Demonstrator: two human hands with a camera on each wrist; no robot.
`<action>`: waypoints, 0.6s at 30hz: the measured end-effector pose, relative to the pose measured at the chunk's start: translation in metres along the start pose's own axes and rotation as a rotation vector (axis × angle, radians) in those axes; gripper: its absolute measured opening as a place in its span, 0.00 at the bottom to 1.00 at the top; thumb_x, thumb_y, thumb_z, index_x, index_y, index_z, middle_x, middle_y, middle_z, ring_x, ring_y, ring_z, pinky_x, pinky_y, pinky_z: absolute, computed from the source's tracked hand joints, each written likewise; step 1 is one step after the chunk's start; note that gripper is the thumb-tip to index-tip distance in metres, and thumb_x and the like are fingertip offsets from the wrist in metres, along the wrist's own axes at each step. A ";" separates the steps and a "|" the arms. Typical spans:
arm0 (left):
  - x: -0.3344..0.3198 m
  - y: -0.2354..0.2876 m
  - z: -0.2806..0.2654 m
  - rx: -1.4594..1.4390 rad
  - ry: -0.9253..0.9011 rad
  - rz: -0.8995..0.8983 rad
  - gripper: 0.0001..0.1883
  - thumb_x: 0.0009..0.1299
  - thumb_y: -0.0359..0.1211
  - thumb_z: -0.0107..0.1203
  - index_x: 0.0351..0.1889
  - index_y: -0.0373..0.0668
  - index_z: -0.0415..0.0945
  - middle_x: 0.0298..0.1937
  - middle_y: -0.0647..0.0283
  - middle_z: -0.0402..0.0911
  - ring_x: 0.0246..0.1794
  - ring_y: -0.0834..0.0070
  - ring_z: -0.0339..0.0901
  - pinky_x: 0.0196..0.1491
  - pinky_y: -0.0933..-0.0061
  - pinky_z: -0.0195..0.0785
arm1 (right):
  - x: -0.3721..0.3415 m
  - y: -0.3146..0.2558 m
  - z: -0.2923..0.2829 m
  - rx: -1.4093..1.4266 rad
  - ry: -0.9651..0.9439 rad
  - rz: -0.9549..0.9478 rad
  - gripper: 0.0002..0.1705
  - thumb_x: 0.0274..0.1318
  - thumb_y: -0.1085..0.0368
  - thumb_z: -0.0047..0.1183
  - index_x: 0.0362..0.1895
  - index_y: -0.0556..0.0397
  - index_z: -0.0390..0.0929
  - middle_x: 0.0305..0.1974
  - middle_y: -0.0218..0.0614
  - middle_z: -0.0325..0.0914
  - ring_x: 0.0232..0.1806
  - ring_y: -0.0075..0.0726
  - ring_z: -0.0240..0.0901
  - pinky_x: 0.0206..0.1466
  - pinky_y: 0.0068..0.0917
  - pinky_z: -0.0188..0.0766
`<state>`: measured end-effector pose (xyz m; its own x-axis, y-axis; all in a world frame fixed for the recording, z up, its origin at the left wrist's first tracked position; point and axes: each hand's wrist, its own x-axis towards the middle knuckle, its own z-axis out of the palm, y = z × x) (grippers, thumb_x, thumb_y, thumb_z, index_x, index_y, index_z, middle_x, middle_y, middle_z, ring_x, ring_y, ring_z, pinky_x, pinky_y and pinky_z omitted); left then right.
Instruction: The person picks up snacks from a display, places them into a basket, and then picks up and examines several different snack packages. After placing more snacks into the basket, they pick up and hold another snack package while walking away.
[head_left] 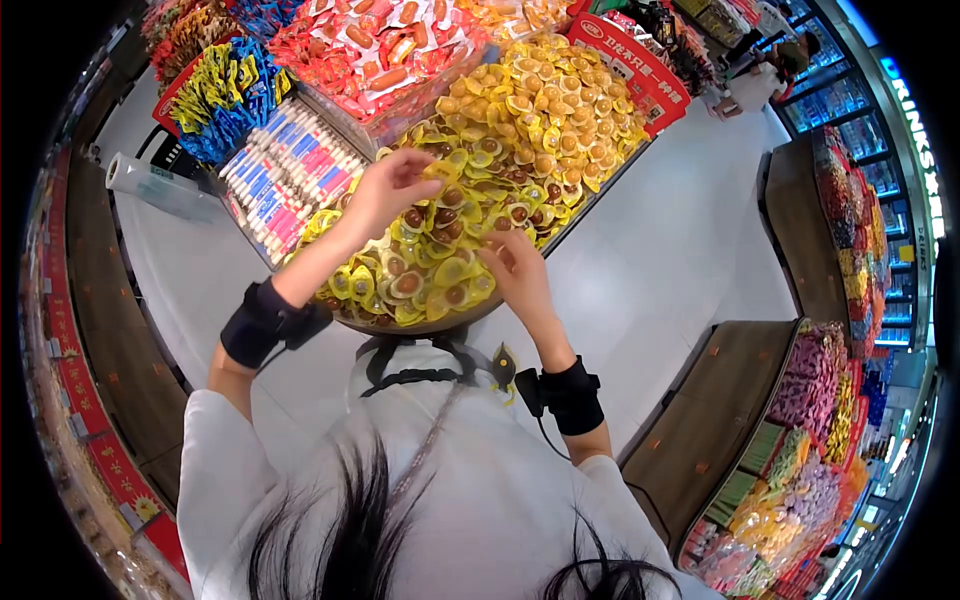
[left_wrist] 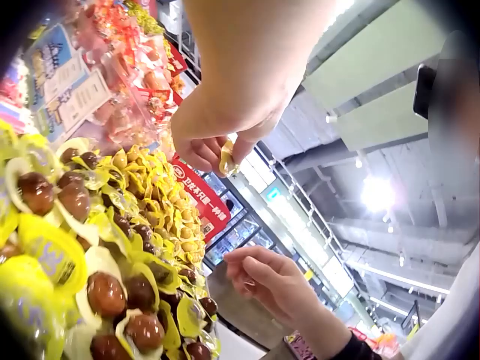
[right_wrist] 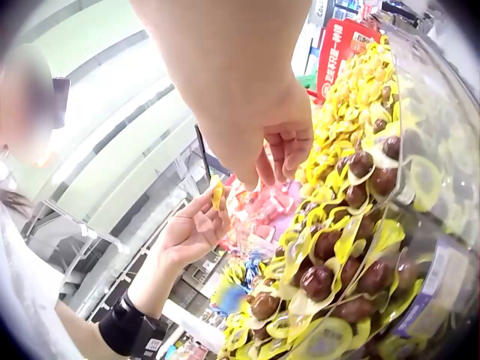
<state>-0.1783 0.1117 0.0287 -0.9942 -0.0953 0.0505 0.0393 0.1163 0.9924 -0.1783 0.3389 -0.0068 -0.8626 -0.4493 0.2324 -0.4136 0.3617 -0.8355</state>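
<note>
My left hand (head_left: 392, 192) is above a heap of yellow-wrapped packs (head_left: 408, 285) with brown round pieces. In the left wrist view its thumb and fingers pinch one small yellow pack (left_wrist: 228, 157); the right wrist view shows the same pack (right_wrist: 217, 194) upright at the fingertips. My right hand (head_left: 520, 275) hovers over the heap's near right part, fingers bent loosely, with nothing seen in them. In the right wrist view the right hand (right_wrist: 281, 146) hangs above the dark brown packs (right_wrist: 317, 282), not touching them.
Beside the heap lie white, blue and pink sticks (head_left: 292, 165), red-wrapped packs (head_left: 385, 45) and a red sign (head_left: 640, 75). A clear bin wall (right_wrist: 431, 127) edges the heap. Pale floor (head_left: 650, 270) lies to the right, with wooden candy stands (head_left: 715, 410) beyond. A person (head_left: 752, 88) is far off.
</note>
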 end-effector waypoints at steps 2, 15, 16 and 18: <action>0.033 -0.003 0.014 0.068 -0.017 0.065 0.15 0.59 0.31 0.58 0.43 0.36 0.70 0.36 0.66 0.75 0.33 0.83 0.72 0.37 0.84 0.65 | 0.000 0.016 -0.013 0.068 0.024 0.057 0.10 0.48 0.68 0.53 0.37 0.54 0.73 0.27 0.35 0.68 0.25 0.31 0.65 0.29 0.24 0.64; 0.212 0.004 0.079 0.833 0.107 0.456 0.12 0.59 0.33 0.51 0.40 0.42 0.67 0.36 0.57 0.74 0.37 0.58 0.71 0.37 0.60 0.62 | 0.002 0.056 -0.065 0.248 0.051 0.159 0.08 0.54 0.70 0.47 0.39 0.57 0.73 0.32 0.29 0.72 0.30 0.18 0.66 0.34 0.16 0.64; 0.219 -0.002 0.081 0.887 0.101 0.477 0.11 0.58 0.32 0.51 0.39 0.43 0.66 0.35 0.57 0.74 0.38 0.58 0.71 0.39 0.61 0.62 | 0.003 0.059 -0.067 0.261 0.056 0.156 0.08 0.54 0.70 0.47 0.39 0.57 0.73 0.32 0.29 0.73 0.30 0.19 0.66 0.34 0.16 0.64; 0.231 -0.014 0.083 0.995 0.096 0.568 0.11 0.56 0.29 0.50 0.37 0.43 0.66 0.36 0.58 0.73 0.40 0.60 0.70 0.40 0.62 0.61 | 0.002 0.064 -0.071 0.265 0.065 0.160 0.08 0.54 0.70 0.46 0.39 0.57 0.73 0.32 0.29 0.72 0.30 0.19 0.66 0.34 0.16 0.64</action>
<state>-0.4172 0.1699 0.0170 -0.8450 0.1504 0.5132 0.3399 0.8918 0.2984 -0.2277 0.4194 -0.0242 -0.9310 -0.3478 0.1112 -0.1876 0.1944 -0.9628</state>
